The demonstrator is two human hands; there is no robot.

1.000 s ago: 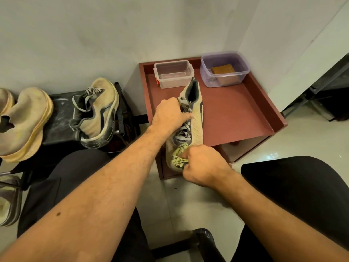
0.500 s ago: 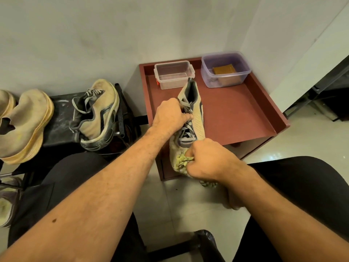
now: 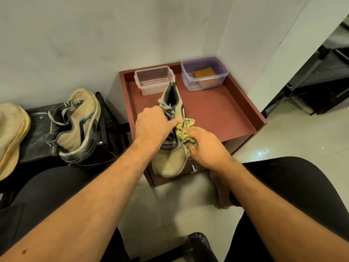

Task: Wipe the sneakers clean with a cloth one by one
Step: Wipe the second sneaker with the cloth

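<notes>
A beige sneaker (image 3: 167,161) with grey laces is held over the front of the red-brown cabinet top (image 3: 217,114), toe pointing toward me. My left hand (image 3: 153,125) grips it across the laces and tongue. My right hand (image 3: 205,146) holds a yellow-green patterned cloth (image 3: 184,129) bunched against the sneaker's right side, near the middle. A second beige sneaker (image 3: 75,125) lies on its side on the black stool (image 3: 35,133) to the left.
A clear plastic box (image 3: 154,80) and a purple-tinted box (image 3: 204,72) with a brown block inside stand at the back of the cabinet top. Pale soles of more shoes (image 3: 11,135) lie at the far left. My knees flank the tiled floor.
My right hand has carried the cloth from the sneaker's toe up along its right side toward the middle. The toe now shows uncovered. My left hand keeps its grip.
</notes>
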